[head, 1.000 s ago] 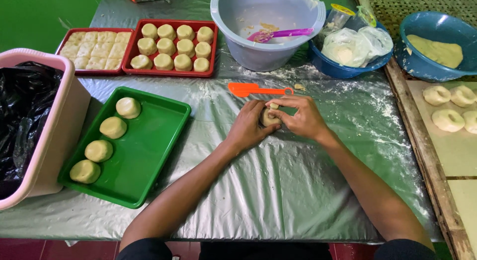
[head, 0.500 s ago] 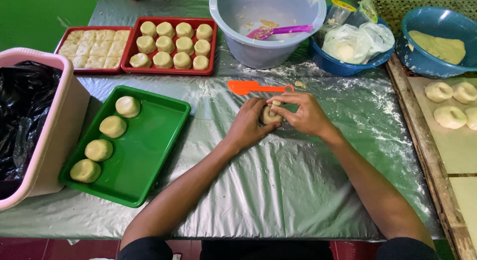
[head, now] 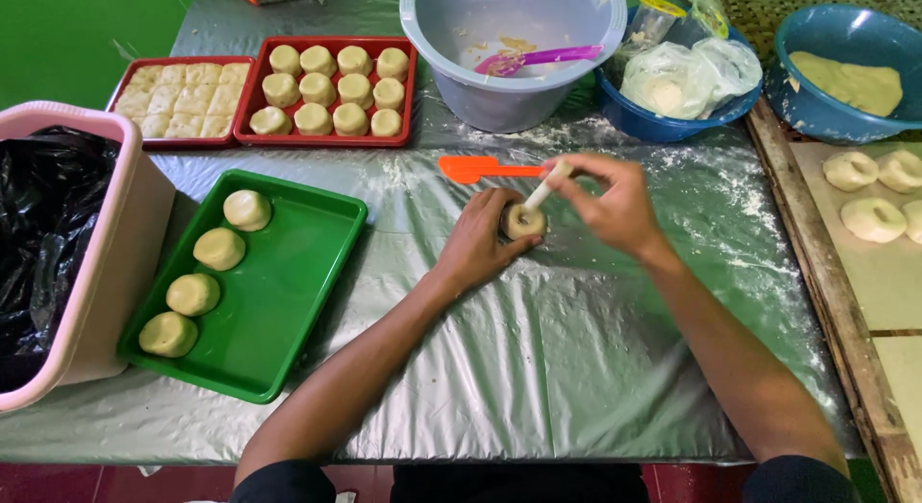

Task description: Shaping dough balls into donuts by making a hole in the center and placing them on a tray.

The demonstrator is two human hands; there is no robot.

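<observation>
Dough ring (head: 525,220) btwn both hands, stick (head: 544,189) in ctr.

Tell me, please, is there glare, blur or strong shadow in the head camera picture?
Head view: soft glare streaks run over the wrinkled plastic sheet; the left hand, right hand and dough ring are fairly sharp; shadows are faint, only under the arms; the black bag in the pink bin is dark, with little detail.

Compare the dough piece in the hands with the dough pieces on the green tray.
The dough piece has a hole through its middle; the four dough balls are smooth, whole mounds. The left hand holds the piece while the right hand pokes a pale stick into it; the balls lie untouched in a row on the green tray. Both are pale, yellowish dough of similar size.
</observation>
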